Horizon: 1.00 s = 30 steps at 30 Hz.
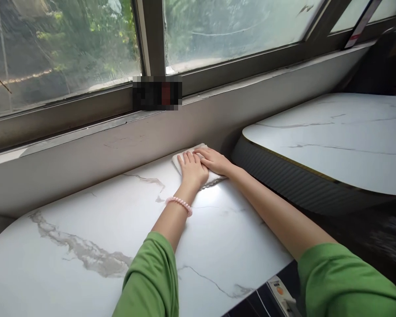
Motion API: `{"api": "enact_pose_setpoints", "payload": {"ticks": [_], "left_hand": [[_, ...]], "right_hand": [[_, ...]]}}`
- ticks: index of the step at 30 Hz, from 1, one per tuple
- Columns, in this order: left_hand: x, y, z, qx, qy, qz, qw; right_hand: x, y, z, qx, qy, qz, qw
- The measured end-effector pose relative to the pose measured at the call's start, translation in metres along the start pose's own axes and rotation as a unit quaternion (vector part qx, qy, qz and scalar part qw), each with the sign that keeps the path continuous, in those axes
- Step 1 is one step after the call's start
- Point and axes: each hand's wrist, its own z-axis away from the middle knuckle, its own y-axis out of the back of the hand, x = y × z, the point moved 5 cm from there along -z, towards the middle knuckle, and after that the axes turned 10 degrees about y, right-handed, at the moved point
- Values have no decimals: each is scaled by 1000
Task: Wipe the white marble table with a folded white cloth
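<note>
A folded white cloth (214, 177) lies on the white marble-patterned table (119, 229), near its far right corner by the wall. My left hand (193, 169) rests flat on the cloth, fingers spread and pointing toward the window; a pink bead bracelet is on that wrist. Just right of it, my right hand (214, 160) also presses on the cloth, its fingers stretched toward the left hand and touching it. Part of the cloth is hidden under both hands.
A second marble-patterned table (336, 141) with a ribbed dark side stands to the right, past a gap. Beyond the tables run a low wall (132, 145) and windows. A box with an orange picture (280, 290) sits below the near table edge.
</note>
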Motion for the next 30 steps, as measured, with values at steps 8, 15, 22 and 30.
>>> {"api": "enact_pose_setpoints", "payload": {"ticks": [8, 15, 22, 30], "left_hand": [[32, 2, 41, -11, -51, -16, 999], [57, 4, 87, -18, -108, 1, 994], [68, 12, 141, -21, -121, 20, 992], [75, 19, 198, -63, -90, 30, 993]], "right_hand": [[-8, 20, 60, -9, -44, -6, 999], [-14, 31, 121, 0, -69, 24, 997], [-41, 38, 171, -17, -63, 21, 998], [-77, 38, 216, -19, -23, 16, 999]]}}
